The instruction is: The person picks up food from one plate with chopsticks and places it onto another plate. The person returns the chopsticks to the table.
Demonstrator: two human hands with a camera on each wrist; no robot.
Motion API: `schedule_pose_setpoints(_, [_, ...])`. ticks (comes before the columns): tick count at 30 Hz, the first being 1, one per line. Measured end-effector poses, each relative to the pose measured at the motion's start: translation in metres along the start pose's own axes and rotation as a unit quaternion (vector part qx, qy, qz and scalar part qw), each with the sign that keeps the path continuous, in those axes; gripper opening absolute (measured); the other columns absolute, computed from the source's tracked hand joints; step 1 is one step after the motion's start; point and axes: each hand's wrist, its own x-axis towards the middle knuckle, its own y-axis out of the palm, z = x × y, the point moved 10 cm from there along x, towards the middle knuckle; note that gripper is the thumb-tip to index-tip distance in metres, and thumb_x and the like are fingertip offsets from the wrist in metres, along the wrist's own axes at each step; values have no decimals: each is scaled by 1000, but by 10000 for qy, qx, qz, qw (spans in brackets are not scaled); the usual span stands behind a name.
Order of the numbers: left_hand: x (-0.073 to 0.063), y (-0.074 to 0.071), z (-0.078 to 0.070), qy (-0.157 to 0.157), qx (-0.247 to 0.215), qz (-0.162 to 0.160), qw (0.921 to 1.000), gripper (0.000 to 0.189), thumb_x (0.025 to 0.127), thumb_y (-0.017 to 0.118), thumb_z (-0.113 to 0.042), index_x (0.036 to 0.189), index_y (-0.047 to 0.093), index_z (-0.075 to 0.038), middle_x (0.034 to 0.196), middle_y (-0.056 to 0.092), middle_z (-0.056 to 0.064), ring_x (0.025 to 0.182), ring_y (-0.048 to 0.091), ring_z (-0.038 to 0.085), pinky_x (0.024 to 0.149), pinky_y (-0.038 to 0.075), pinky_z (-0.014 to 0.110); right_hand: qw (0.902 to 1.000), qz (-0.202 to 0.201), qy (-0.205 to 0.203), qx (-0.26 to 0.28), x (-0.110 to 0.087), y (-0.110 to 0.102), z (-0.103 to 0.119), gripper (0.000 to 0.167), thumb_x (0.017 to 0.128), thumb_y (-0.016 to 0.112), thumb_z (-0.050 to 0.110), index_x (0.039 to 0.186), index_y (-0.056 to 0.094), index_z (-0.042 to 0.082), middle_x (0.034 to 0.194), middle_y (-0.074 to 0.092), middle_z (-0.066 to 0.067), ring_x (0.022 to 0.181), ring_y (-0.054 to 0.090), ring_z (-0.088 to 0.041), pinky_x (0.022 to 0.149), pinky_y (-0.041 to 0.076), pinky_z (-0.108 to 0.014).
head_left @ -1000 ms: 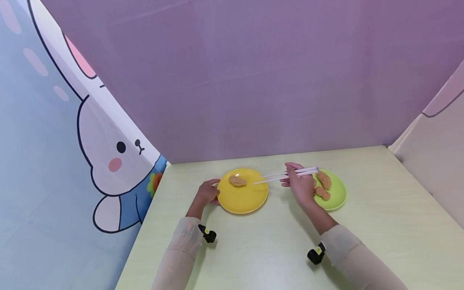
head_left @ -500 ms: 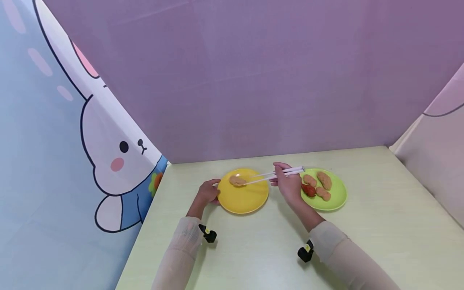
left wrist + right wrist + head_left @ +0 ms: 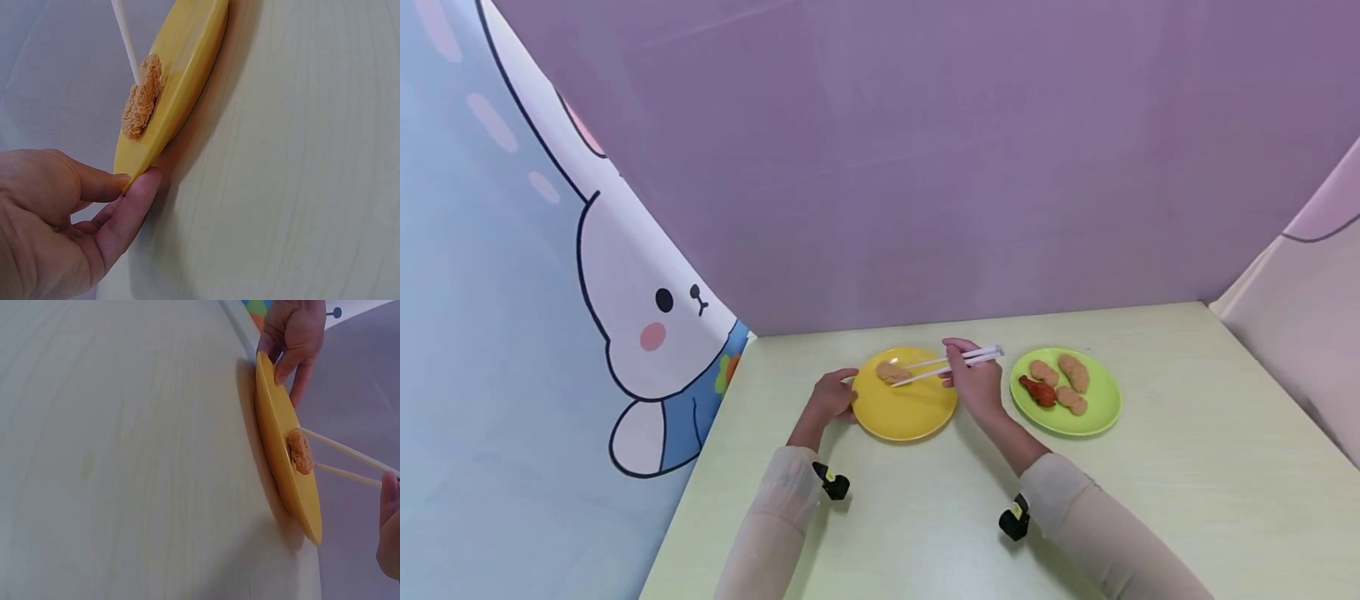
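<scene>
My left hand (image 3: 832, 395) pinches the left rim of a yellow plate (image 3: 904, 421); in the left wrist view its thumb lies on the upper rim with fingers beneath. On that plate lies one piece of fried chicken (image 3: 143, 97), brown and crumbly. My right hand (image 3: 976, 380) grips a pair of white chopsticks (image 3: 973, 358) over the plate's right side. Their tips reach the chicken, one at either side in the right wrist view (image 3: 350, 475); whether they squeeze it I cannot tell.
To the right stands a green plate (image 3: 1105, 404) bearing a red-brown drumstick (image 3: 1038, 392) and several breaded pieces (image 3: 1074, 372). A purple cloth wall (image 3: 970, 167) rises behind the pale table (image 3: 910, 525). A rabbit-printed wall (image 3: 647, 275) borders the left.
My right hand has moved left from beside the green plate, carrying the chopsticks until their tips reached the chicken. The drumstick has come into sight. My left hand keeps its hold on the rim.
</scene>
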Motion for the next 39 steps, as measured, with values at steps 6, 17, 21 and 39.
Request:
schedule_pose_setpoints(6, [0, 1, -1, -9, 89, -31, 10000, 52, 96, 59, -2, 146, 56, -17, 127, 70, 19, 68, 72, 13, 54, 62, 26, 9999, -27, -100, -135, 1, 5, -3, 26, 100, 65, 28, 117, 76, 11, 99, 73, -31, 62, 74, -16, 53, 63, -29])
schedule_pose_setpoints(17, [1, 3, 0, -52, -54, -14, 10000, 52, 96, 58, -1, 146, 56, -16, 127, 70, 20, 64, 71, 13, 54, 62, 27, 9992, -184, -178, -293, 2, 4, -9, 25, 101, 64, 26, 116, 76, 10, 99, 74, -28, 65, 75, -23, 55, 64, -36])
schedule_pose_setpoints(21, [1, 3, 1, -87, -65, 3, 9999, 53, 96, 58, -1, 146, 56, -17, 127, 69, 20, 63, 70, 13, 54, 62, 27, 9992, -303, -84, -255, 2, 1, -14, 24, 101, 63, 26, 114, 76, 11, 101, 74, -27, 62, 73, -14, 58, 65, -43])
schedule_pose_setpoints(39, [-3, 1, 0, -173, -100, -8, 9998, 54, 95, 59, -1, 146, 56, -16, 127, 69, 20, 63, 71, 14, 54, 62, 28, 9989, -353, -274, -161, -2, 12, -8, 21, 101, 63, 25, 111, 77, 12, 95, 74, -29, 61, 73, -18, 57, 65, -43])
